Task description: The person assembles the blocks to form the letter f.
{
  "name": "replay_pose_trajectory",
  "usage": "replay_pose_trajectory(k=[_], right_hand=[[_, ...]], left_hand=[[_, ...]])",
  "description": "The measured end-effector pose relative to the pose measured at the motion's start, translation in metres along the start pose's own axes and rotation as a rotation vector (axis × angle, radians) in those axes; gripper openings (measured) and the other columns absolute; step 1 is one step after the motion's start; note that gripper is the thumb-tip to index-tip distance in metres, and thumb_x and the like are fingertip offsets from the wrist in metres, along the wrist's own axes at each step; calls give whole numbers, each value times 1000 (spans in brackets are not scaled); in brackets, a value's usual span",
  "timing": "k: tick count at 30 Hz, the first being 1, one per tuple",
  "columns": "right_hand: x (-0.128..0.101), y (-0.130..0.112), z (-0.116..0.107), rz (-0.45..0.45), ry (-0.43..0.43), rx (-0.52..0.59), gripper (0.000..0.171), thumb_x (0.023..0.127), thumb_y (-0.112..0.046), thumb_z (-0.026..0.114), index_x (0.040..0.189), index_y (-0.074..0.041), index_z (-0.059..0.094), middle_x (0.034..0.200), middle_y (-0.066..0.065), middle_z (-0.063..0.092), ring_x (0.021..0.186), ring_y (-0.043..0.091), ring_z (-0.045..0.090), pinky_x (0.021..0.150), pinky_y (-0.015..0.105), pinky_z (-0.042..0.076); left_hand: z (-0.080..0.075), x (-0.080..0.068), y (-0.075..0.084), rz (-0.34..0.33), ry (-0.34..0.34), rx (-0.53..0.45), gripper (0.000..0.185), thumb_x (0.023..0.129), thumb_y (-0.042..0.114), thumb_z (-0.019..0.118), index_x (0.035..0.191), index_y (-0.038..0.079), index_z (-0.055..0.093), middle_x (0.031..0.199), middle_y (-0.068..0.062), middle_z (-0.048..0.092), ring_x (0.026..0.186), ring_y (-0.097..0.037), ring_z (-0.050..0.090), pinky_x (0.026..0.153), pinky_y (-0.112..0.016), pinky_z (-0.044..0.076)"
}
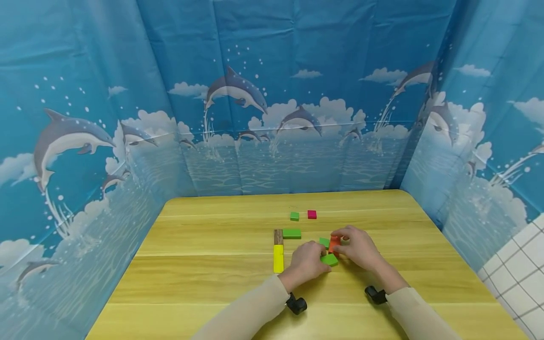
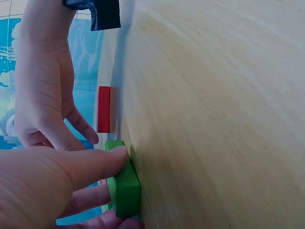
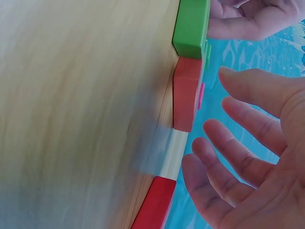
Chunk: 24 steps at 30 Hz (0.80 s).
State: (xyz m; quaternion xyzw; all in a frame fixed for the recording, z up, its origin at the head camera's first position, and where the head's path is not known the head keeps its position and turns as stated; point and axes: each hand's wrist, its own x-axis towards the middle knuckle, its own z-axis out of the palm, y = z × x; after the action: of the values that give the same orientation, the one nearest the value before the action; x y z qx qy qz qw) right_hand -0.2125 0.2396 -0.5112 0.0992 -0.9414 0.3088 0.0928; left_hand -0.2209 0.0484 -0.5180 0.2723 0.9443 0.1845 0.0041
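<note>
My left hand [image 1: 308, 262] pinches a green block [image 1: 329, 259] between thumb and fingers. In the left wrist view, this block [image 2: 127, 191] sits at the tabletop with the thumb along its side. Right of it, my right hand [image 1: 357, 248] is held around an orange-red block [image 1: 335, 243]. From the right wrist view, its fingers [image 3: 238, 152] are spread and loosely bent, apart from the orange-red block [image 3: 187, 95], which appears next to the green one. A darker red block [image 3: 155, 205] lies farther along. Another green block [image 1: 324, 242] is partly hidden behind the hands.
Left of the hands, a yellow block [image 1: 278, 259] lines up with a dark brown block [image 1: 278, 236], and a green rectangular block [image 1: 292, 233] touches the brown one. Farther back lie a small green block [image 1: 294, 216] and a crimson block [image 1: 312, 214]. A dolphin-print curtain [image 1: 280, 156] surrounds the wooden table [image 1: 191, 283].
</note>
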Motion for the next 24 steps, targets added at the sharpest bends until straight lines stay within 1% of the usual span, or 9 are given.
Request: replay_pose_trajectory(k=[3, 7, 10, 12, 14, 19, 21, 24], right_hand=[[0, 1, 1, 9, 1, -5, 34, 88, -17, 80, 120, -9, 73, 108, 5, 66, 103, 33, 64, 80, 47, 55], [1, 2, 2, 8, 3, -12, 34, 87, -17, 80, 120, -9, 74, 108, 5, 66, 103, 33, 64, 79, 47, 55], [1, 2, 3, 12, 4, -9, 34, 87, -18, 80, 120, -9, 74, 108, 5, 66, 103, 32, 64, 79, 46, 55], [1, 0, 3, 13, -1, -6, 35, 88, -17, 80, 121, -9, 73, 109, 6, 66, 103, 33, 63, 79, 46, 55], [1, -1, 2, 21, -8, -5, 35, 88, -18, 79, 122, -10, 73, 110, 6, 66, 104, 32, 63, 80, 46, 55], [5, -7, 2, 15, -1, -11, 34, 89, -17, 78, 122, -11, 73, 111, 7, 66, 104, 32, 62, 79, 46, 55], [7, -11, 3, 8, 3, -8, 34, 89, -17, 78, 122, -11, 73, 113, 8, 66, 103, 32, 62, 78, 45, 55], [9, -17, 4, -7, -1, 1, 35, 89, -17, 79, 123, -11, 73, 115, 9, 66, 102, 31, 62, 78, 44, 55]], left_hand=[[0, -1, 0, -1, 4, 1, 26, 76, 38, 90, 89, 20, 75, 81, 11, 57, 70, -4, 50, 58, -23, 44], [-1, 0, -3, 19, 12, -12, 21, 78, 34, 89, 86, 20, 75, 81, 11, 59, 69, -4, 51, 58, -22, 44], [-4, 0, -5, 32, 22, -33, 20, 78, 32, 88, 90, 20, 77, 88, 12, 65, 74, -3, 55, 63, -21, 47], [-7, -1, -7, 27, 23, -44, 21, 79, 31, 88, 94, 20, 78, 94, 11, 67, 79, -3, 57, 66, -21, 48], [-12, -2, -8, 17, 25, -54, 24, 79, 30, 87, 98, 20, 78, 98, 11, 67, 80, -4, 57, 66, -20, 48], [-24, -3, -14, 14, 25, -58, 22, 81, 28, 85, 98, 18, 76, 93, 7, 63, 71, -5, 51, 58, -20, 44], [-29, -5, -18, 20, 23, -67, 22, 82, 28, 85, 99, 16, 75, 93, 6, 63, 69, -6, 50, 57, -20, 44], [-37, -6, -23, 16, 24, -66, 24, 83, 27, 83, 102, 16, 75, 95, 6, 64, 71, -5, 52, 59, -21, 45]])
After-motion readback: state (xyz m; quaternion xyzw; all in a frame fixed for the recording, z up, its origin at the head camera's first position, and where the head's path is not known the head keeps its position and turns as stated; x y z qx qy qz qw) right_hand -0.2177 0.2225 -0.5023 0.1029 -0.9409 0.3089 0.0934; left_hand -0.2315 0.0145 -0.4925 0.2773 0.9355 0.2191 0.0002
